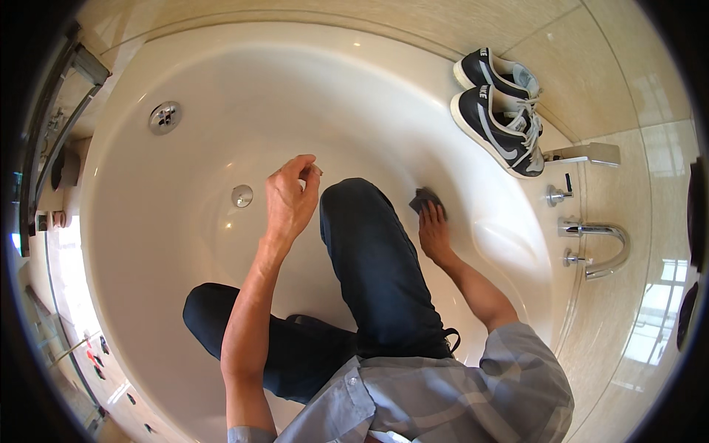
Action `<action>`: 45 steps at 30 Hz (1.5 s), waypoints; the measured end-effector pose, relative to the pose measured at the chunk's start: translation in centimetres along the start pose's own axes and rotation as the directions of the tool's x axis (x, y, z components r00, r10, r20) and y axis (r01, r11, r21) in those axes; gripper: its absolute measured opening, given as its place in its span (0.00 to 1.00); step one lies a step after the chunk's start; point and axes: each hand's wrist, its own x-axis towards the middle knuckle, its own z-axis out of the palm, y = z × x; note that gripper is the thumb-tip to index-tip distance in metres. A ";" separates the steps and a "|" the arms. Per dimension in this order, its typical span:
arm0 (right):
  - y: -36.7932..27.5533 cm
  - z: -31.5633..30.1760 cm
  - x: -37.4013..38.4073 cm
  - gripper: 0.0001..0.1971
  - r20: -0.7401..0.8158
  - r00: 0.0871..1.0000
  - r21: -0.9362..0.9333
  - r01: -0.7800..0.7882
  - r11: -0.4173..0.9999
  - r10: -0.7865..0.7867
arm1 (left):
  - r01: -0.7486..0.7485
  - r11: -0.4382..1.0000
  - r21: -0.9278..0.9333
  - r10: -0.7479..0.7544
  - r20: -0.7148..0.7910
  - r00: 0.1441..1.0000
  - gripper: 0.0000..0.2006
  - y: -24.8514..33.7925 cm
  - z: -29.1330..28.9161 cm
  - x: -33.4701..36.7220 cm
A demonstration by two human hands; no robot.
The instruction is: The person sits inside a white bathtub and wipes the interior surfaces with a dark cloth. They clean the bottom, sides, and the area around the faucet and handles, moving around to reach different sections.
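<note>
I crouch inside a white bathtub [148, 244]. My right hand [434, 232] presses a small dark grey pad, perhaps a cloth or sponge [422, 198], against the tub's inner surface on the right, fingers over its near side. Above the tub floor hangs my left hand [292, 193], its fingers curled in toward the thumb. Whether anything small sits between those fingertips, I cannot make out. Between my two hands rises my bent knee [358, 221] in dark trousers.
Black and white sneakers [496, 125] stand on the tub's back right rim. A curved chrome faucet [609, 251], a flat spout [591, 153] and handles [559, 193] line the right edge. A round drain [241, 196] and an overflow fitting [165, 117] are on the left.
</note>
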 end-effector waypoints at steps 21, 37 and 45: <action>0.5 1.9 0.7 0.24 0.083 0.985 -0.076 0.160 0.984 -0.154 | -0.144 0.975 0.167 0.145 0.009 0.989 0.07 0.3 1.1 -0.7; -1.1 -8.9 22.5 0.24 -0.550 0.807 -0.029 0.237 0.971 -0.213 | -0.115 0.965 0.235 0.120 -0.006 0.993 0.07 -1.4 0.6 -1.1; -3.4 1.7 16.4 0.30 -0.073 0.919 0.019 0.390 0.921 -0.388 | -0.095 0.966 0.240 0.107 -0.039 0.993 0.07 -0.5 0.1 -1.4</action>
